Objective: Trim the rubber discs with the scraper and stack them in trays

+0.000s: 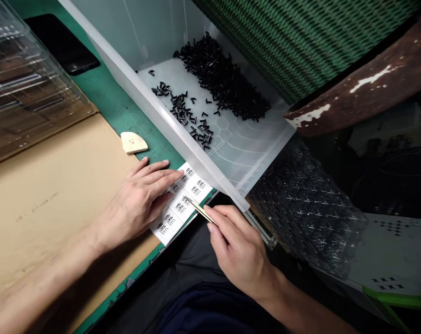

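A white label sheet (188,215) with printed black characters lies at the table's near edge, partly on brown cardboard. My left hand (141,195) rests flat on its left side, fingers stretched out and covering some of the print. Between the thumb and fingers of my right hand (236,246) is a pair of tweezers (202,212). Their thin tips reach the middle of the sheet; whether they grip a label is too small to tell.
A translucent plastic bin (155,111) holds a heap of small black parts (227,79). Left of it are a black phone (62,44), a cream wedge-shaped piece (133,143), cardboard (57,195) and stacked clear trays (33,83). A green woven surface (301,37) overhangs the bin's right side.
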The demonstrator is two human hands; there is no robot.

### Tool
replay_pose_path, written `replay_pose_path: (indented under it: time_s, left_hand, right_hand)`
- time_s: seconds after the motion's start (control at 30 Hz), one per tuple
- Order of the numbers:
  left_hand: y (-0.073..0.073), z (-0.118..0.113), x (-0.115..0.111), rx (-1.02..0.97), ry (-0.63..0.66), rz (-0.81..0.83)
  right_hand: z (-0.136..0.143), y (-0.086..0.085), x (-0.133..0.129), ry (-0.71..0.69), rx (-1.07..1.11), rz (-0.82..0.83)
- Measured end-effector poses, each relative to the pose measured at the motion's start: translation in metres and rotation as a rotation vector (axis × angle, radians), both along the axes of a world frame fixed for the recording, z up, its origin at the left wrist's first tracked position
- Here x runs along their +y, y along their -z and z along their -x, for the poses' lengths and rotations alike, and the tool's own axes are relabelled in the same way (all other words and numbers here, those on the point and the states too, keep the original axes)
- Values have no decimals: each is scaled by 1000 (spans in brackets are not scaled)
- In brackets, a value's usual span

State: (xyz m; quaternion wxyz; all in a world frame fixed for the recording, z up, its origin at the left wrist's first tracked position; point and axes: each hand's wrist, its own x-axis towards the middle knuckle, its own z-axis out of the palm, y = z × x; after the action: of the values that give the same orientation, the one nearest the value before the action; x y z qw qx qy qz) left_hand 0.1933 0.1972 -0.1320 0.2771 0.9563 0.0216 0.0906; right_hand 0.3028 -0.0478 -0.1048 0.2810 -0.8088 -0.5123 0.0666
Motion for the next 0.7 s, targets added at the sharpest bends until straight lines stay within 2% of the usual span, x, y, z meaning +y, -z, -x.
replay_pose_path:
  time_s: [0.1, 0.23, 0.53, 0.7]
  left_hand:
    - [-2, -1, 7, -3, 27, 42]
    - [-3, 2, 12, 22, 45, 81]
    - [4, -2, 7, -28, -38, 93]
    - [2, -2, 11, -17, -2, 106]
  right_hand:
    - [2, 4, 21, -8, 16, -4]
    - [3, 6, 35, -25, -9, 5]
    - [1, 8, 43, -23, -58, -12]
    - [2, 7, 45, -24, -68, 1]
